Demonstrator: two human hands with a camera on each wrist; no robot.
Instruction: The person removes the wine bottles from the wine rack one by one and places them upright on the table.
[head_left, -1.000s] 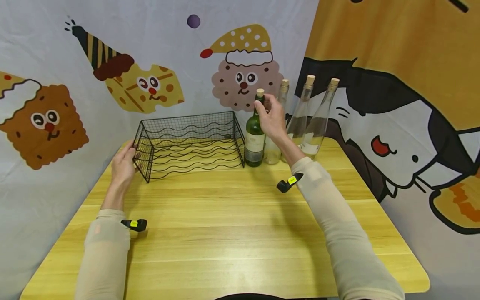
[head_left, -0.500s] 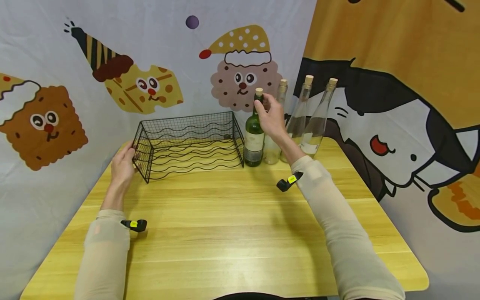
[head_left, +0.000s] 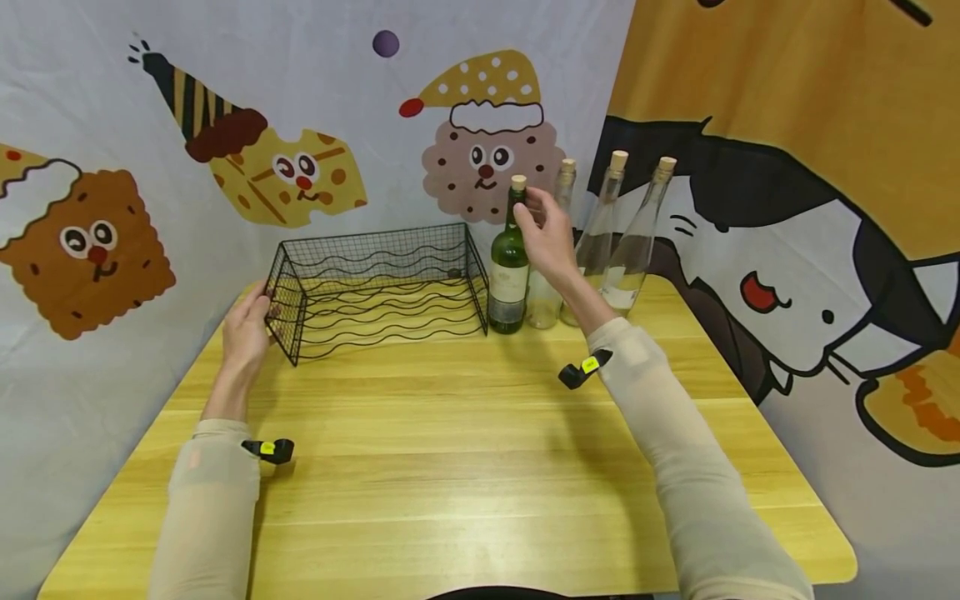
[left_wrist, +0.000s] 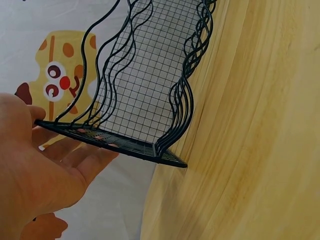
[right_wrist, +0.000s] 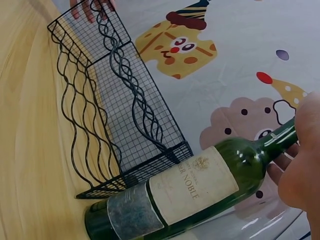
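Note:
A black wire bottle rack (head_left: 375,292) with wavy rails stands at the back of the table. My left hand (head_left: 247,329) holds its left mesh end, thumb on the upper edge and fingers behind the mesh in the left wrist view (left_wrist: 45,165). Upright beside the rack's right end stands a green wine bottle (head_left: 509,287), corked and labelled. My right hand (head_left: 547,237) is at the bottle's neck with thumb and fingers loosely spread about it. The right wrist view shows the wine bottle (right_wrist: 195,187) close to the rack; the hand covers its top.
Several corked clear glass bottles (head_left: 626,258) stand right of the green one, partly behind my right hand. The wooden table (head_left: 450,467) runs to a cartoon-printed cloth backdrop (head_left: 315,58) behind and at the right.
My right thumb has eased off the bottle's neck and the hand has shifted slightly right. The green bottle stays standing. My left hand and the rack keep their places.

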